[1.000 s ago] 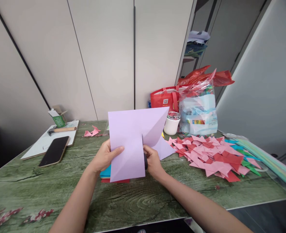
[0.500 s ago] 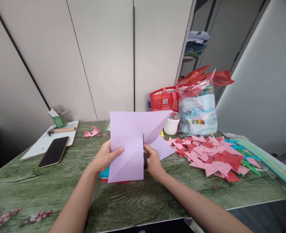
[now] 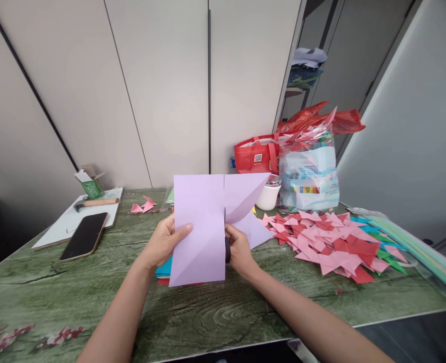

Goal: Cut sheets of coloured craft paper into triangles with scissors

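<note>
A sheet of light purple paper (image 3: 200, 217) is held upright above the table, pinched at its left edge by my left hand (image 3: 166, 239), thumb in front. My right hand (image 3: 238, 249) is closed round scissors (image 3: 228, 250), whose dark handle shows beside the paper. A cut runs up the middle of the sheet to its top edge, and the right part flares away. Behind my right hand lies another light purple sheet (image 3: 259, 232). Under the held paper, a blue sheet (image 3: 164, 269) and a red one peek out.
Folded pink and red paper pieces (image 3: 321, 237) are heaped at the right, beside long plastic-wrapped strips (image 3: 419, 247). A white jar (image 3: 268, 195), red bag (image 3: 256, 154) and plastic bag (image 3: 309, 176) stand behind. Left are a phone (image 3: 84, 237), hammer (image 3: 98, 202) and small green box (image 3: 90, 186).
The slit in the purple paper now reaches the top edge, where the sheet was still joined before. The paper has shifted slightly right; both hands keep their hold.
</note>
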`<state>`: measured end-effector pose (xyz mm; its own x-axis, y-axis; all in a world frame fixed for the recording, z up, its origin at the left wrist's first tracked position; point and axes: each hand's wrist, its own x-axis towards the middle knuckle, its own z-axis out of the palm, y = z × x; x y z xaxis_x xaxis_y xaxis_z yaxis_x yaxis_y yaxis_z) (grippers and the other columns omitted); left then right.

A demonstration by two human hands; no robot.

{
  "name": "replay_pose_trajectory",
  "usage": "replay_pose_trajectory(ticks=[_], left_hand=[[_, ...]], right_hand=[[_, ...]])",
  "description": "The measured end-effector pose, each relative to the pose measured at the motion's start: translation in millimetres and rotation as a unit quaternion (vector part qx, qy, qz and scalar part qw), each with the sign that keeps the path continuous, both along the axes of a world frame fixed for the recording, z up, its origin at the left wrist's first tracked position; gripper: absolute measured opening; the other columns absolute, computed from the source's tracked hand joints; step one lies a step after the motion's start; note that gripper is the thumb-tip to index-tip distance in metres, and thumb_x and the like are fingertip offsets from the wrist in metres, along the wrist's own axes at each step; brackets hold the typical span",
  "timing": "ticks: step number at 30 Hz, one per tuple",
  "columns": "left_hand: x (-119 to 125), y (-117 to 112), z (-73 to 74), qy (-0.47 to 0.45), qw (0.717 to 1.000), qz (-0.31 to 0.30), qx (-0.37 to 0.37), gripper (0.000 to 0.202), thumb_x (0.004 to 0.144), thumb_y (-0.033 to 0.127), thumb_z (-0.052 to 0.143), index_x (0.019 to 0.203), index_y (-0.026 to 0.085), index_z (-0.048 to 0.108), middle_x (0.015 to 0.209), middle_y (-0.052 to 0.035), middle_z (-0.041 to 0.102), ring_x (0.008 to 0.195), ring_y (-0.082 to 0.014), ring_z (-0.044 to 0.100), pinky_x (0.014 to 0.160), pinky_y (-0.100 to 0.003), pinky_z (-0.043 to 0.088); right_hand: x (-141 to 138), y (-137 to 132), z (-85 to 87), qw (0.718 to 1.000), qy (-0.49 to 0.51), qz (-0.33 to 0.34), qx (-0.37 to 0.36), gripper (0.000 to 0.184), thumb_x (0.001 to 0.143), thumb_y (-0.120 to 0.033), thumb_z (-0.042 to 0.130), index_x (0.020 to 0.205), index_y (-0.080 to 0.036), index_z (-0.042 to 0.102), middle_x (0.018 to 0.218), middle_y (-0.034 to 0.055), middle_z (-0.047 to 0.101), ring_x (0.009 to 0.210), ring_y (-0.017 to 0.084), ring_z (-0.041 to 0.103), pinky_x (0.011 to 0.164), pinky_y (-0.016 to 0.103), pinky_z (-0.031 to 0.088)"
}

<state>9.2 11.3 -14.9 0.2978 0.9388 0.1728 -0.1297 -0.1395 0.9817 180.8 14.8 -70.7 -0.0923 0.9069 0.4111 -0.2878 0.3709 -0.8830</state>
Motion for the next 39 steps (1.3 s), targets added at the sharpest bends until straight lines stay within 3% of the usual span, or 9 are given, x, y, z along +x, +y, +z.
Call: replay_pose_trajectory(ticks=[16, 26, 39], left_hand=[[-1.2, 0.0, -0.4, 0.004, 1.000, -0.003, 0.008, 0.034, 0.071, 0.027, 0.063, 0.102, 0.017, 0.053, 0.098, -0.0073, 0.066, 0.070, -0.0162, 0.063, 0.063, -0.026, 0.049], [-0.2, -0.3, 0.4, 0.014, 1.000, 0.002, 0.012, 0.042, 0.070, 0.029, 0.064, 0.109, 0.016, 0.050, 0.101, -0.0096, 0.065, 0.081, -0.0220, 0.063, 0.063, -0.027, 0.050], [0.2, -0.9, 0.5, 0.011, 1.000, -0.007, 0.014, 0.044, 0.071, 0.029, 0.063, 0.112, 0.018, 0.050, 0.105, -0.0095, 0.064, 0.082, -0.0223, 0.063, 0.064, -0.028, 0.050]], right_hand=[[0.8, 0.3, -1.3, 1.000, 0.002, 0.000, -0.002, 0.019, 0.060, -0.016, 0.063, 0.078, -0.016, 0.059, 0.063, -0.0015, 0.064, 0.062, 0.016, 0.059, 0.055, 0.023, 0.044], [1.0, 1.0, -2.5, 1.000, -0.009, -0.009, 0.004, 0.018, 0.061, -0.017, 0.063, 0.078, -0.017, 0.059, 0.060, -0.0025, 0.062, 0.059, 0.014, 0.057, 0.053, 0.023, 0.044], [1.2, 2.1, -4.4, 1.000, -0.014, -0.018, 0.004, 0.017, 0.061, -0.019, 0.063, 0.078, -0.017, 0.060, 0.057, -0.0027, 0.060, 0.059, 0.014, 0.055, 0.052, 0.022, 0.044]])
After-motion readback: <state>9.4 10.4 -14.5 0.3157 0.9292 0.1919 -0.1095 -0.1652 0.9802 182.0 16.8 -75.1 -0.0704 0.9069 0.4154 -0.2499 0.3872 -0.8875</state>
